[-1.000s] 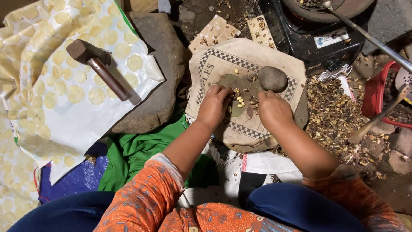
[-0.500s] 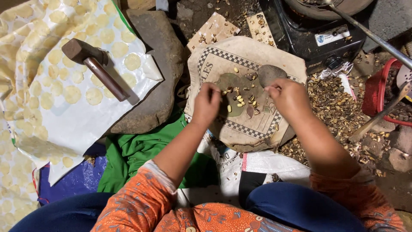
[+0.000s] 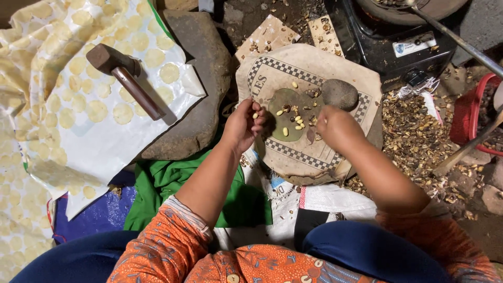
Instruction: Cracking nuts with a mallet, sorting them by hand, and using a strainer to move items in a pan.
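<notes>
Head view: person seated, both hands over a flat stone slab covered by a printed sack (image 3: 335, 152). Left hand (image 3: 243, 124) at the slab's left edge, fingers curled and pinching one pale kernel (image 3: 255, 115). Right hand (image 3: 335, 127) near the slab's centre, fingers bunched together over the loose kernels (image 3: 296, 121); cannot tell what it grips. Round stone (image 3: 340, 93) sits just beside the right hand, toward the far right edge. Hammer (image 3: 126, 78) lies well apart on the dotted sheet (image 3: 99, 141). Risks, as judged: a pinched kernel may slip into the shell litter (image 3: 419, 131) past the right edge; a sleeve could roll the stone onto fingers.
</notes>
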